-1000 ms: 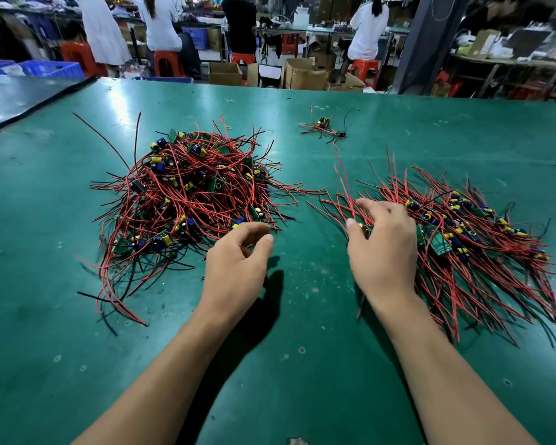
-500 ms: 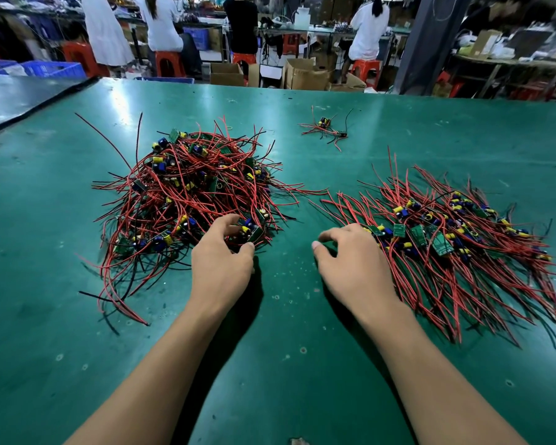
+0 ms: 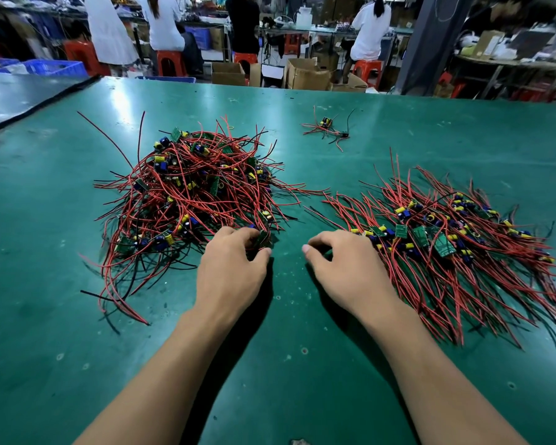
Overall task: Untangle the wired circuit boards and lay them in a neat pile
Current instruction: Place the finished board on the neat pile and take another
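Observation:
A tangled heap of small green circuit boards with red and black wires (image 3: 190, 200) lies left of centre on the green table (image 3: 45, 348). To the right, a combed pile of the same boards (image 3: 446, 242) lies with its wires fanned toward me. My left hand (image 3: 231, 271) is at the near right edge of the tangled heap, its fingertips and thumb pinching a circuit board (image 3: 264, 239) there. My right hand (image 3: 344, 271) hovers with loosely curled fingers at the near left edge of the neat pile and holds nothing.
A few stray wired boards (image 3: 328, 128) lie farther back in the middle. A dark table (image 3: 20, 94) adjoins at the far left. Beyond the far edge are cardboard boxes (image 3: 305, 75), red stools and several people standing or seated at benches.
My left hand moved forward into the tangled heap and closed its fingers on a board. My right hand drew back left off the neat pile toward the middle.

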Action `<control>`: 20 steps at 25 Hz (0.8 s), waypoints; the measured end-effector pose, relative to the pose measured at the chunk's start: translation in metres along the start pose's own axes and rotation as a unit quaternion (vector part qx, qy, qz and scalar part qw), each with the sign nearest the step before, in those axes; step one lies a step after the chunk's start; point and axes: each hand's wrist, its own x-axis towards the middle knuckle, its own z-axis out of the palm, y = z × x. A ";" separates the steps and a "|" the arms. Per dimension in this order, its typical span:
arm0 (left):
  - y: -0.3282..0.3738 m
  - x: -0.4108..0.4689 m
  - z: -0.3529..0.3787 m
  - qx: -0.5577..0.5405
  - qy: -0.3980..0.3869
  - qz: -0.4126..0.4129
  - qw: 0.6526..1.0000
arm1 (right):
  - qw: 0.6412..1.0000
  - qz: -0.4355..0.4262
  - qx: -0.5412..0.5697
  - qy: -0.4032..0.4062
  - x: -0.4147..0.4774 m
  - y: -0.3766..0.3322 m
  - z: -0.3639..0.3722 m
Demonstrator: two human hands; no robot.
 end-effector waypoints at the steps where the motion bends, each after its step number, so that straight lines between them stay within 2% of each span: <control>1: -0.001 0.001 0.001 0.006 0.000 -0.001 1.000 | 1.000 -0.018 0.001 -0.013 -0.001 -0.002 0.004; 4: -0.003 0.002 0.000 -0.013 0.014 -0.002 1.000 | 0.999 -0.041 0.014 -0.027 -0.002 -0.003 0.011; 11: -0.001 -0.002 -0.001 -0.121 0.075 -0.002 0.990 | 0.997 -0.027 0.063 -0.029 0.001 0.001 0.012; 16: 0.005 -0.009 0.002 -0.144 0.082 0.098 0.981 | 0.990 -0.006 0.139 -0.020 0.002 -0.001 0.011; 20: 0.012 -0.014 0.004 -0.153 0.062 0.155 0.974 | 0.957 -0.003 0.279 -0.080 0.003 -0.007 0.011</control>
